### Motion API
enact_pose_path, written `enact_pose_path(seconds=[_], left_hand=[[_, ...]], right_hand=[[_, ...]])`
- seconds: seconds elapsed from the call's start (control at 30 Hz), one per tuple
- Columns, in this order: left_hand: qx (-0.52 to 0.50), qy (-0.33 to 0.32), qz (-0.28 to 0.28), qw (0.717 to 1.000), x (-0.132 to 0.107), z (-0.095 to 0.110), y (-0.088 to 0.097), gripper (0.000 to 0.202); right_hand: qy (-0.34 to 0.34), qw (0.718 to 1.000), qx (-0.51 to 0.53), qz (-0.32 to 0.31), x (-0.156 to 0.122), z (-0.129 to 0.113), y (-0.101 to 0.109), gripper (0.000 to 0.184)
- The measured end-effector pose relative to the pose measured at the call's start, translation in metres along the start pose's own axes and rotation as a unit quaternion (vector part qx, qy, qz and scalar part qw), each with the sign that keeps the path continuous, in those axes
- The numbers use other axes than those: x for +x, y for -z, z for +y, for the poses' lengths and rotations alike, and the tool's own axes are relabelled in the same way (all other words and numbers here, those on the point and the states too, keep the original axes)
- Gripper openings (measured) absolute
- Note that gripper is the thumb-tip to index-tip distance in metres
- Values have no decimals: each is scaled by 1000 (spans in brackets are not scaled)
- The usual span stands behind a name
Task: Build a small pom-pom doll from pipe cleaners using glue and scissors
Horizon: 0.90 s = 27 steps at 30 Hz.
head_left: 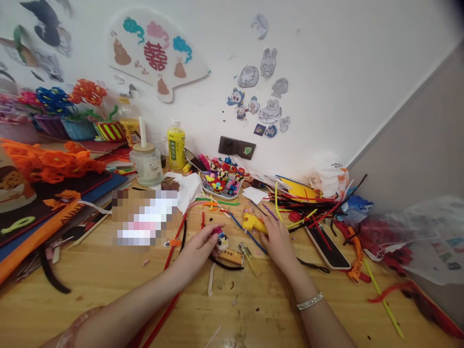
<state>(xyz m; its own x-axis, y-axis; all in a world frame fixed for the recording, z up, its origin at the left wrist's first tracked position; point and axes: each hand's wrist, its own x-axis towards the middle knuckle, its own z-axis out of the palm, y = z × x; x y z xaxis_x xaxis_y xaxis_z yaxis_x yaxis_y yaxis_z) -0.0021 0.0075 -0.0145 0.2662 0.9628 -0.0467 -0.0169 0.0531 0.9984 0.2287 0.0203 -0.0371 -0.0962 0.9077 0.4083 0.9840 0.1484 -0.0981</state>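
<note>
My left hand [198,247] is pinched round a small pipe-cleaner figure [221,239] with a white face and a pink top, held just above the wooden table [108,285]. My right hand [277,241] reaches forward and closes on the handle of a yellow glue gun [253,222] that lies on the table. A silver bracelet [310,300] sits on my right wrist. A black pipe cleaner [226,265] curls under the figure, beside a small orange block [232,256].
Loose pipe cleaners [308,205] in several colours lie at the right, with a black flat case [328,246]. A tray of finished figures [223,181], a glass jar [147,164] and a yellow bottle [176,144] stand at the back. Orange pipe-cleaner flowers [50,164] fill the left.
</note>
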Motion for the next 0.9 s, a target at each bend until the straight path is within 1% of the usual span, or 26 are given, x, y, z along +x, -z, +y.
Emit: enact_pose_path(seconds=[0.1,0.13,0.2,0.3,0.37,0.4,0.43,0.47,0.53,0.6,0.67,0.73,0.9], left_hand=[[4,-4,10,1000,1,1,1,46],[4,-4,18,1000,1,3,2,46],[1,-5,35,999,1,6,2,46],[-4,-14,44,999,1,11,2,43],[-7,-22,43,999,0,14,2,40],[-9,-26,44,999,0,14,2,39],[-9,-29,48,998,0,15,2,38],[-9,-31,51,998,0,15,2,38],[-5,-33,57,998,-1,15,2,38],[-2,-31,63,998,-2,16,2,39],[3,-30,73,997,-2,16,2,40],[12,-32,82,996,-3,16,3,41],[29,-35,88,995,-2,18,3,41]], right_hand=[[-12,999,-35,3,-1,-5,9,49],[-18,999,-39,11,-1,-7,13,48],[-35,998,-30,35,-3,-8,20,40],[-45,996,27,75,-5,-5,25,29],[-56,987,114,103,-7,-4,26,29],[-68,975,178,114,-9,-5,26,30],[-81,958,250,118,-10,-6,27,30],[-90,935,324,110,-12,-9,27,30],[-81,886,451,68,-15,-14,30,29],[-51,847,529,19,-18,-17,32,29],[-39,823,567,-9,-21,-18,32,31],[-47,813,581,-18,-23,-18,31,33],[-41,820,571,-27,-26,-16,28,34]])
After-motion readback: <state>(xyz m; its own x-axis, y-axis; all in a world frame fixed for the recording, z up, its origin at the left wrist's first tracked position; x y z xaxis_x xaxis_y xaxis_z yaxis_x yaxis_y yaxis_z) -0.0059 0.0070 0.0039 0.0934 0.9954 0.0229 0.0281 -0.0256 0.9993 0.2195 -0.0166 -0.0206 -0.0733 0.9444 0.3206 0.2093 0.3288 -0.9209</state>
